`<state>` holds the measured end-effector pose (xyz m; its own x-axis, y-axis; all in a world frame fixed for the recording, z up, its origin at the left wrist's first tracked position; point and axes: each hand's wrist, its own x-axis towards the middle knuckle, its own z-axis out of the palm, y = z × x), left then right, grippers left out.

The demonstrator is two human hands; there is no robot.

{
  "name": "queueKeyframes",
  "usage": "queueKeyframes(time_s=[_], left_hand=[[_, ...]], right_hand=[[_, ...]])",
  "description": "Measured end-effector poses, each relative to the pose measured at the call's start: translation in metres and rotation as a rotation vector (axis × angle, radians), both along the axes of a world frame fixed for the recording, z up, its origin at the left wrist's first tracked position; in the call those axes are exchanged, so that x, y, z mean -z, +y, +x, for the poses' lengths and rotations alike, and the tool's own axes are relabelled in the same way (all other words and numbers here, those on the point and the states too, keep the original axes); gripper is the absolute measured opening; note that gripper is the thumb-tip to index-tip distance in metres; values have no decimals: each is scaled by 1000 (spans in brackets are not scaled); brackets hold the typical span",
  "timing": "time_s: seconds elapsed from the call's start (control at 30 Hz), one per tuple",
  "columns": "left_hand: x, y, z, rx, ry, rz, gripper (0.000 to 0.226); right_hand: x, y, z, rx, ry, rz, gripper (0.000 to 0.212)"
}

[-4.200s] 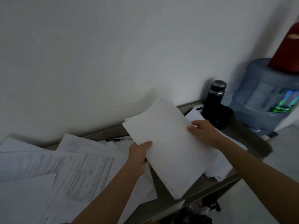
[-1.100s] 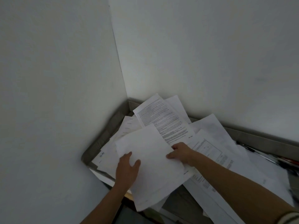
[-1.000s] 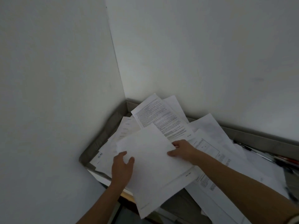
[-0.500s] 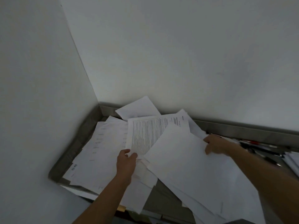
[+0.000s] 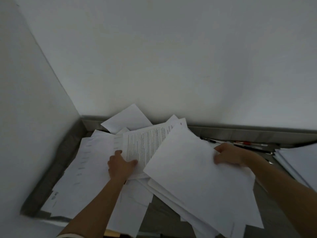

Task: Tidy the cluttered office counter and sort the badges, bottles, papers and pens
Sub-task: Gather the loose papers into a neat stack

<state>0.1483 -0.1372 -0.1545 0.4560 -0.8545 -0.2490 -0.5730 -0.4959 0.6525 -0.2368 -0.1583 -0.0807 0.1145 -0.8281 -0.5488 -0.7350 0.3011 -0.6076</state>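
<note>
Loose white papers cover the grey counter in the wall corner. My right hand grips the far right edge of a blank stack of sheets that lies tilted over the pile. My left hand pinches the lower left corner of a printed page in the middle of the pile. More pale sheets lie flat to the left. Several pens, one with red on it, lie along the back rim at the right.
White walls close in the counter at the back and on the left. A raised grey rim runs along the back. Another paper pile sits at the far right edge. The counter's front edge is near the bottom of the frame.
The view has swung from the bottle end to the left corner. The blank stack has shifted right across the pile in my right hand. My left hand has moved onto the printed page's corner.
</note>
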Motion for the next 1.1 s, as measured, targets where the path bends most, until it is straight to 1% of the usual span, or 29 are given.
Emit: queueKeyframes(time_s=[0.07, 0.1, 0.13, 0.2, 0.27, 0.3, 0.4, 0.43, 0.5, 0.6, 0.7, 0.83, 0.87, 0.9, 0.93, 0.97, 1.0, 1.03, 1.07, 1.1], left_hand=[[1, -6, 0, 1, 154, -24, 93], [1, -8, -1, 11, 167, -8, 92], [1, -9, -1, 32, 138, 24, 89], [3, -10, -3, 105, 19, 90, 83], [4, -10, -5, 168, -144, 147, 78], [3, -9, -7, 190, -220, 158, 75], [1, -9, -10, 255, -370, 128, 64], [2, -8, -10, 287, -390, 117, 61], [4, -8, -10, 351, -369, 111, 59], [6, -6, -8, 463, -307, 124, 58], [6, 0, -9, 577, -270, 118, 55], [9, 9, -6, 662, -208, 90, 50], [10, 13, -5, 647, -182, 75, 48], [12, 16, -5, 609, -147, 37, 47], [13, 19, -5, 534, -109, -14, 44], [14, 23, -4, 437, -87, -76, 42], [14, 24, -4, 336, -75, -126, 39], [14, 26, -2, 243, -57, -165, 35], [12, 26, 0, 157, -10, -180, 30], [9, 24, 2, 77, 78, -179, 23]], right_hand=[[-1, 3, 1, -68, 17, 6, 18], [-2, 4, 1, -80, 20, 23, 19], [-3, 5, 1, -81, 18, 36, 18], [-8, 7, 0, -18, -33, 55, 21], [-16, 7, -8, 154, -121, 43, 32], [-21, 7, -13, 238, -157, 21, 34], [-39, 6, -31, 442, -303, -50, 22], [-44, 6, -37, 489, -364, -66, 23], [-55, 5, -47, 549, -475, -92, 32], [-64, 3, -52, 557, -609, -125, 41], [-71, 5, -39, 538, -685, -119, 25], [-73, -1, -17, 571, -773, -133, 16], [-74, -2, -10, 557, -754, -139, 14], [-75, -4, -2, 525, -703, -144, 18], [-74, -6, 7, 470, -634, -150, 31], [-71, -8, 17, 404, -544, -152, 39], [-68, -10, 28, 337, -456, -154, 35], [-63, -12, 38, 264, -360, -157, 25], [-54, -13, 47, 195, -267, -159, 13], [-46, -15, 56, 126, -176, -161, 6]])
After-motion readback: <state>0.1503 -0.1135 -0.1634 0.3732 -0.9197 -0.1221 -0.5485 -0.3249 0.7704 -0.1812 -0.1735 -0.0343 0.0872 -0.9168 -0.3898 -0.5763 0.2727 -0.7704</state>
